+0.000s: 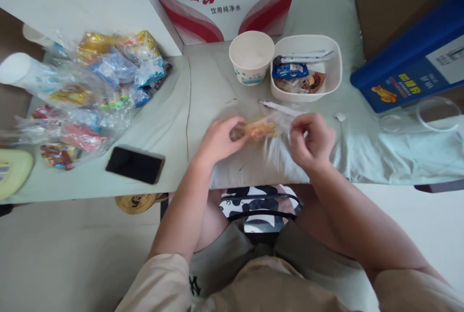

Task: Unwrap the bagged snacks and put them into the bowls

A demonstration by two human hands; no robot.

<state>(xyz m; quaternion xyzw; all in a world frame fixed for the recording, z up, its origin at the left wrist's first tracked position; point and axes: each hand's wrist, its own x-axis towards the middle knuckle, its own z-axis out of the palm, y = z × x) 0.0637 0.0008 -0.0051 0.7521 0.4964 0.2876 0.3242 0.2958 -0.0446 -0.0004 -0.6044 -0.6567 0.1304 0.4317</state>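
A small yellow-orange snack packet (261, 129) in clear wrapping is above the cloth in front of me, blurred by motion. My left hand (223, 140) is closed round the packet's left end. On the other side, my right hand (313, 142) has its thumb and forefinger pinched at the clear wrapping's right end. A slim white pen-like thing (281, 107) lies just behind the packet, partly covered by the wrapping. Behind it stand a paper cup (250, 58) and a white plastic tub (307, 93) holding a blue packet (290, 70), a brown packet (314, 81) and thin white sticks.
Several wrapped snacks (112, 68) are heaped at the left, beside a roll-like white cup (25, 73). A black phone (135, 164) lies near the table's front edge. A white-and-red carton (232, 17) stands behind; a blue box (409, 56) and clear cup (438, 114) are right.
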